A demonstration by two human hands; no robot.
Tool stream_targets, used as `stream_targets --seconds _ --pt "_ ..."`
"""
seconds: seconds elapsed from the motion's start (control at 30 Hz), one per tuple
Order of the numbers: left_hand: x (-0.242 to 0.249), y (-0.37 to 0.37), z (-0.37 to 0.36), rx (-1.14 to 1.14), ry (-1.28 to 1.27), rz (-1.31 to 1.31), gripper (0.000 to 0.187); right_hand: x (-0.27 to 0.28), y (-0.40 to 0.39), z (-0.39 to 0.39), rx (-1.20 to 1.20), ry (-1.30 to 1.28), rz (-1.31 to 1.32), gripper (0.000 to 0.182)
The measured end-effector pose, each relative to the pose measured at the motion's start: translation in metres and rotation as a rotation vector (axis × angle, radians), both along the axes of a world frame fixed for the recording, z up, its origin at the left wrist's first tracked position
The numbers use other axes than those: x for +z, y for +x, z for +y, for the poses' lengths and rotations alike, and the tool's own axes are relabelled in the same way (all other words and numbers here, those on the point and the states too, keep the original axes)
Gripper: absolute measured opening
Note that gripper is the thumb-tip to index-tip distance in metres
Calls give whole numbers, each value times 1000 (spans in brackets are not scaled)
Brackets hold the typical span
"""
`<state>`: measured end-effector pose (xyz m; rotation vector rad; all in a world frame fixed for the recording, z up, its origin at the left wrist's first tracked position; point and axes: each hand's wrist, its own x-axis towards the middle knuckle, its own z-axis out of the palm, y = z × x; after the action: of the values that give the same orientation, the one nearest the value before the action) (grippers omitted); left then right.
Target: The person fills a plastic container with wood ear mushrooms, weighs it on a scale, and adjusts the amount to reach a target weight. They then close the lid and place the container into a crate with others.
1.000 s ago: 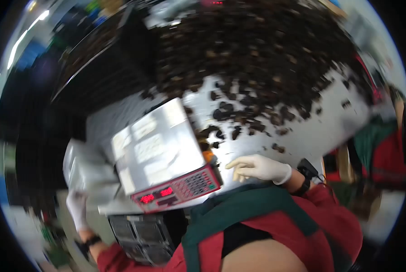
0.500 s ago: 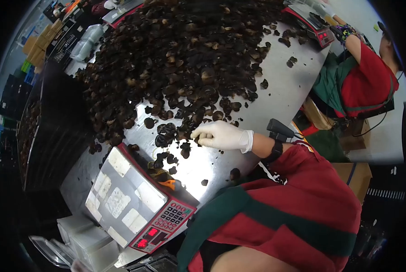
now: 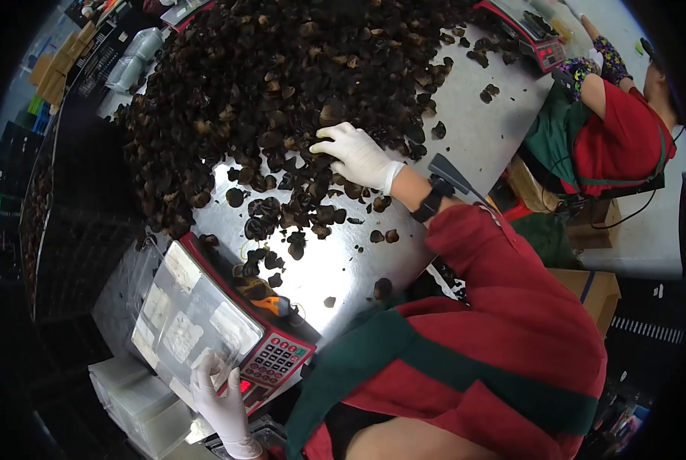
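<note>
My right hand [image 3: 354, 157], in a white glove, reaches over the near edge of a large heap of wood ear mushrooms [image 3: 281, 84]. Its fingers are apart and hold nothing. At lower left my left hand [image 3: 224, 402], also gloved, pinches the near corner of a clear plastic container [image 3: 182, 295] over the weighing plate of a red digital scale [image 3: 281, 359]. The container is see-through, so its outline is faint. Loose mushroom pieces [image 3: 297, 244] lie on the metal table [image 3: 327, 280] between the heap and the scale.
An orange-handled tool [image 3: 270, 304] lies beside the scale. Stacked clear containers [image 3: 139, 402] stand at lower left, with black crates [image 3: 82, 222] above them. Across the table at upper right, a co-worker in a red top [image 3: 619, 130] sits by another red scale [image 3: 546, 55].
My right hand has moved up and away onto the heap, its fingers spreading. My left hand has come into view at the scale with the clear container. The view has shifted slightly.
</note>
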<state>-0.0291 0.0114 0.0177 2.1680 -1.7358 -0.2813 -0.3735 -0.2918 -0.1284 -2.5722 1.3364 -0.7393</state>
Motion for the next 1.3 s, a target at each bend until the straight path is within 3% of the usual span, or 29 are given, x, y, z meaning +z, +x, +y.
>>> stream_targets --seconds 0.03,0.17,0.37,0.47,0.53,0.63,0.73,0.87,0.9,0.97,1.07,1.1,1.23,1.3 --pt "3 -1 0 -6 6 -39 50 -7 -1 -4 3 2 -4 37" --pt "0 0 16 61 3 58 50 2 -1 -6 -82 248 -537 21" --pt "-1 -7 22 143 -40 89 47 8 -11 4 -168 486 -627 18" --pt "-1 -11 17 86 -151 -38 48 16 -13 7 -142 660 -744 15" --pt "4 -17 11 76 -195 -85 46 18 -15 10 -53 812 -992 17" --pt "9 -41 -10 -23 -285 -127 43 31 -14 23 -21 967 -1105 24" --pt "19 -81 -47 -200 -210 64 42 30 -12 35 74 1189 -1270 27" --pt "-6 -130 -115 -365 -97 476 57 51 -1 75 162 1194 -1220 25" --pt "-13 -147 -126 -348 -120 549 51 50 -3 87 233 1159 -1196 24" --pt "-34 -163 -139 -348 -15 721 36 60 -11 105 191 1362 -1129 23" --pt "-55 -179 -143 -334 25 720 13 51 -34 124 137 1244 -1072 27" --pt "-62 -185 -143 -277 184 846 11 50 -45 130 89 1224 -1010 29" --pt "-88 -226 -133 -383 271 847 12 40 -70 157 162 1061 -990 36" --pt "-101 -243 -132 -430 313 1010 16 43 -92 162 76 1109 -996 34"
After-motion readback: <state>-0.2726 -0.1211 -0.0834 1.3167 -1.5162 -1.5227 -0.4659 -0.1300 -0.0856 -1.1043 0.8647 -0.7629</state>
